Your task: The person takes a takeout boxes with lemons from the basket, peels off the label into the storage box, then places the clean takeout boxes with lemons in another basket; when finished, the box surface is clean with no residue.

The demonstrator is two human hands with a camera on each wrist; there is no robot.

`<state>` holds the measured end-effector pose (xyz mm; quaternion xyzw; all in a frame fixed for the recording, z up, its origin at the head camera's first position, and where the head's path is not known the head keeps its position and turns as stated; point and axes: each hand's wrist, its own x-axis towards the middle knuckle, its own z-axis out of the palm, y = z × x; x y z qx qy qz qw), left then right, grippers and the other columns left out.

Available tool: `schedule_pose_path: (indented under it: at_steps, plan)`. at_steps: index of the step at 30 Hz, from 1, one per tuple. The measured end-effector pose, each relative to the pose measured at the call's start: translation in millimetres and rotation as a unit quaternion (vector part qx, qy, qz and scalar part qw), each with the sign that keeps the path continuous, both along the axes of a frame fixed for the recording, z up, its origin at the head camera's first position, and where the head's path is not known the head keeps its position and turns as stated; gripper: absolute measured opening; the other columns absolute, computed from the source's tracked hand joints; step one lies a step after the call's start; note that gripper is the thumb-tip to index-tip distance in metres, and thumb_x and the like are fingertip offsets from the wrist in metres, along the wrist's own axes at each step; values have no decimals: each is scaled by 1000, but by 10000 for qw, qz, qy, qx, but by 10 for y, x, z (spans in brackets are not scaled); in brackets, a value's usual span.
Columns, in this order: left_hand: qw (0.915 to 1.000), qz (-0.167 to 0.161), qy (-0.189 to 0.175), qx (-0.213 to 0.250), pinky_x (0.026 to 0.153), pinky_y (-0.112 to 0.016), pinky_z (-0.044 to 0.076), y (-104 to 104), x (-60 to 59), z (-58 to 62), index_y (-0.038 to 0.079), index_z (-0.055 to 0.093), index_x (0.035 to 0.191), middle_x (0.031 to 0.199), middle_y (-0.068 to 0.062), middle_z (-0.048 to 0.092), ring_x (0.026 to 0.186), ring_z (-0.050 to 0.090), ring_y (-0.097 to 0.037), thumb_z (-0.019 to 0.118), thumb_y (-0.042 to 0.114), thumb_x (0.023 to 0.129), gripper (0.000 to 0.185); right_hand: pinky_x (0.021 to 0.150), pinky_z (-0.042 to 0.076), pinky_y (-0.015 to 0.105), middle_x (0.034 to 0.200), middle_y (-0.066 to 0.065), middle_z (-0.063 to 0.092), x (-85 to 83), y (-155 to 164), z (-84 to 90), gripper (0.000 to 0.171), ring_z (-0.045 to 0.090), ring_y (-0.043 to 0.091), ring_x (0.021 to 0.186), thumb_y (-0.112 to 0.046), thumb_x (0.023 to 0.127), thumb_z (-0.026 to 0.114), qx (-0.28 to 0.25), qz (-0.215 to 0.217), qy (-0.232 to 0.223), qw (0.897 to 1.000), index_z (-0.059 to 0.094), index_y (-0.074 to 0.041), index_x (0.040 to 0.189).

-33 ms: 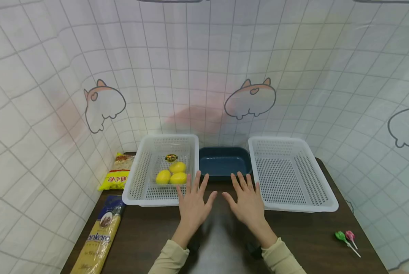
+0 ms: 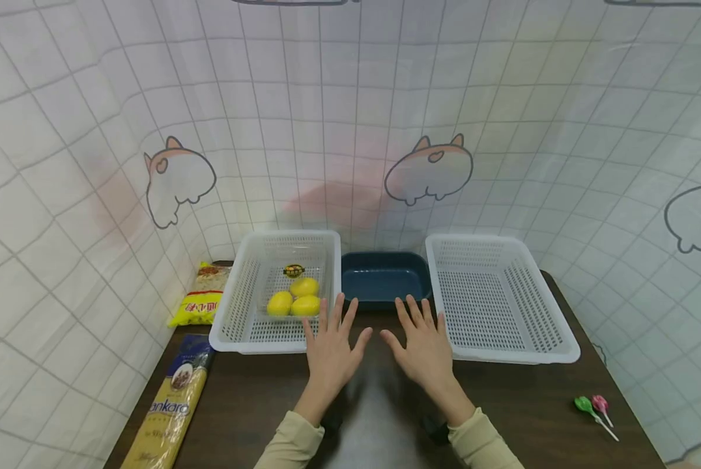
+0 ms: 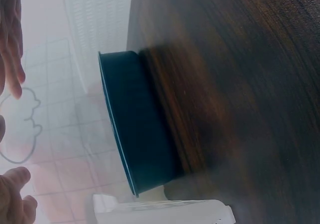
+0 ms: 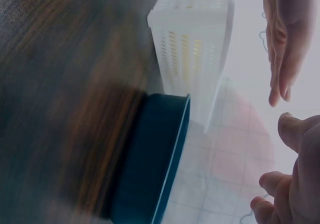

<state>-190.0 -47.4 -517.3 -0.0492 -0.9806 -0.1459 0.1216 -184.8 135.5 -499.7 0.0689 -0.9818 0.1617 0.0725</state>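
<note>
Both hands hover flat over the dark wooden table [image 2: 257, 404] with fingers spread and hold nothing. My left hand [image 2: 330, 345] is at the front right corner of a white slotted basket [image 2: 227, 326], which holds three yellow lemon-like fruits [image 2: 294, 298] and a small dark round item [image 2: 294, 270]. My right hand [image 2: 422, 344] is beside the front left corner of a second white basket [image 2: 515, 355]. A dark blue tray [image 2: 386, 277] sits between the baskets, just beyond the fingertips. The wrist views show the same blue tray [image 3: 137, 129] [image 4: 155, 159] from the side and straight fingers [image 3: 10, 39] [image 4: 285, 44].
A yellow snack bag [image 2: 200, 301] and a long pasta packet [image 2: 171, 404] lie along the table's left edge. Two lollipops [image 2: 593, 409], green and pink, lie near the right front. A tiled curtain with cartoon prints [image 2: 429, 169] closes in the back and sides.
</note>
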Motion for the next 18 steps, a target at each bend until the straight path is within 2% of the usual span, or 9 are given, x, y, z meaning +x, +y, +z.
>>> schedule_pose_path:
  at_steps: [6, 12, 18]
  plan:
    - [9999, -14, -118, 33, 123, -68, 12, 0, 15, 4, 38, 16, 159, 170, 8, 11, 160, 5, -25, 33, 68, 98, 70, 124, 13, 64, 168, 6, 21, 27, 4, -13, 78, 14, 35, 157, -61, 96, 49, -15, 27, 26, 10000, 24, -23, 159]
    - [9998, -16, -171, 40, 123, -68, 12, -14, 34, 41, 37, 16, 159, 170, 8, 11, 160, 5, -25, 34, 67, 99, 70, 123, 20, 63, 167, 9, 24, 40, 1, 33, 78, 19, 37, 156, -61, 96, 49, -156, 84, 88, 9998, 27, -20, 159]
    - [9998, -13, -209, 59, 122, -68, 13, -34, 36, 53, 37, 16, 159, 169, 8, 11, 159, 6, -25, 33, 67, 99, 70, 123, 21, 62, 166, 11, 25, 22, -6, 48, 78, 21, 38, 155, -61, 96, 49, -258, 121, -100, 9995, 26, -19, 159]
